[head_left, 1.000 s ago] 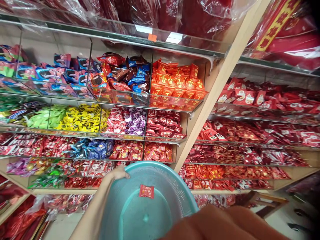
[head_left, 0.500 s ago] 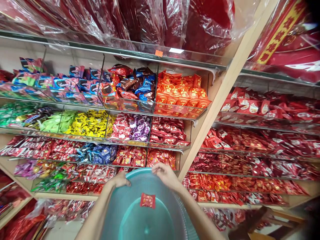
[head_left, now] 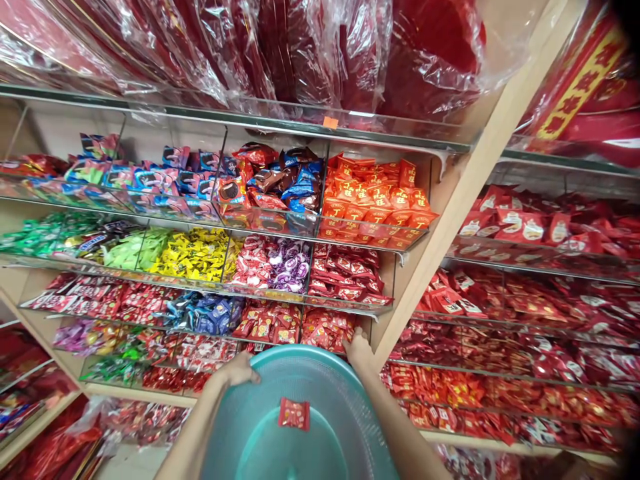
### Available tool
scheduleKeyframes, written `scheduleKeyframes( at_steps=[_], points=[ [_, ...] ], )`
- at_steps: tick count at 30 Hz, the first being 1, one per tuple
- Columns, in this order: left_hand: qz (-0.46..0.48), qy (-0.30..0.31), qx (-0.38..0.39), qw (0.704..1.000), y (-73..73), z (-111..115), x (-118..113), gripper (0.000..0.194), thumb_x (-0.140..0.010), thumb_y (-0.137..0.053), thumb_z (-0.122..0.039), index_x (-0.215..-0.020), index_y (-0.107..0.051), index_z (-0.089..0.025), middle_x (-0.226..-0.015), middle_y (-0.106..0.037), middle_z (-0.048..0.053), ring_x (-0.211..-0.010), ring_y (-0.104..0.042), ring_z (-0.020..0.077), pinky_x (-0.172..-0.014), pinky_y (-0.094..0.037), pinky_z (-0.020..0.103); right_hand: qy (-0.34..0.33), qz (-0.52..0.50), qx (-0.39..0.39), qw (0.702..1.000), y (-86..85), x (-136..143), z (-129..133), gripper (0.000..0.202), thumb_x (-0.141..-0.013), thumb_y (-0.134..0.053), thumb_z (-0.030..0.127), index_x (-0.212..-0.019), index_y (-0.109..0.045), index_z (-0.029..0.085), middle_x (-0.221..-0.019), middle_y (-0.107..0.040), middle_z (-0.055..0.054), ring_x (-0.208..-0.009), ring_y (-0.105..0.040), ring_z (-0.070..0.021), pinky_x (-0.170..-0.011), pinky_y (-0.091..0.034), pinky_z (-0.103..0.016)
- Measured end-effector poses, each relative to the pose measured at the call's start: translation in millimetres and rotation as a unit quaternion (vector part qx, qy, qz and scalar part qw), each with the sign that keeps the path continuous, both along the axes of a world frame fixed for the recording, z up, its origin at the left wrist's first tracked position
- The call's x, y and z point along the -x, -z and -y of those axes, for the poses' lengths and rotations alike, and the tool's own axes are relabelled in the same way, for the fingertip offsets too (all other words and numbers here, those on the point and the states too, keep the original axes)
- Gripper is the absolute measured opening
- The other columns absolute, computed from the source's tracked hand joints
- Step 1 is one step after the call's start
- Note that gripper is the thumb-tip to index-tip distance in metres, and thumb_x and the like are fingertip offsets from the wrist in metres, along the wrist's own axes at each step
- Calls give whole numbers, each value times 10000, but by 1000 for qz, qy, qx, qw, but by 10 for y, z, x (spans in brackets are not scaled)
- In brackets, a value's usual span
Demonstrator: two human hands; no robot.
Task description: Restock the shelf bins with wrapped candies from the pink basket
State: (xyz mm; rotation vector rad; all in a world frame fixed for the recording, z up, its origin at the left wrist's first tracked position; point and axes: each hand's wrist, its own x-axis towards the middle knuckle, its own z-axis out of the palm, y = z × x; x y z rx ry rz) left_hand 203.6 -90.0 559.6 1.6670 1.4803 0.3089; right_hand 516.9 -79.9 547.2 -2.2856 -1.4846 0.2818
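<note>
My left hand point(head_left: 240, 370) is closed on the left side of the rim of a teal plastic basket point(head_left: 310, 357), with the thumb over the inside. One small red wrapped candy point(head_left: 294, 414) lies inside the basket, near the far edge of its floor. Beyond the rim on the right, my right hand point(head_left: 358, 347) is at the corner of a shelf compartment of red candy packets point(head_left: 327, 328). Its fingers are partly visible and apart, at the edge of the packets; I see nothing held in them.
Glass-fronted shelves point(head_left: 270, 230) hold sorted candies, including orange packets point(head_left: 377, 193) and yellow ones point(head_left: 193, 255). A slanting wooden upright point(head_left: 463, 193) stands right of my right hand. Plastic-wrapped red goods point(head_left: 310, 53) fill the top shelf.
My right hand has moved from the basket's far rim to the right, to the red packets' compartment. My left hand still grips the basket. The view has shifted slightly.
</note>
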Motion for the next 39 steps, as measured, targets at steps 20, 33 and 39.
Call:
scheduleKeyframes(
  at_steps=[20, 33, 39],
  points=[
    [-6, -16, 7, 1000, 64, -45, -43, 154, -448, -636, -182, -590, -640, -121, -555, -618, 10, -565, -568, 180, -488, -411, 227, -14, 10, -92, 996, -114, 61, 194, 369, -809, -403, 344, -1124, -400, 153, -1120, -477, -131, -951, -551, -230, -774, -403, -279],
    [-3, -26, 5, 1000, 101, 63, 79, 199, -473, -617, -216, -649, -645, -127, -595, -630, 7, -584, -574, 174, -503, -413, 221, -218, 89, 45, 971, -179, 434, -254, 497, -634, -666, 287, -1070, -458, 169, -1101, -545, -135, -950, -560, -254, -718, -399, -289],
    [-11, -45, 12, 999, 93, 115, 122, 196, -464, -617, -205, -640, -634, -119, -588, -620, 10, -586, -571, 177, -507, -417, 224, -200, 115, 53, 971, -150, 526, -270, 611, -632, -671, 271, -1159, -404, 113, -1077, -543, -184, -938, -562, -301, -721, -412, -345]
  ],
)
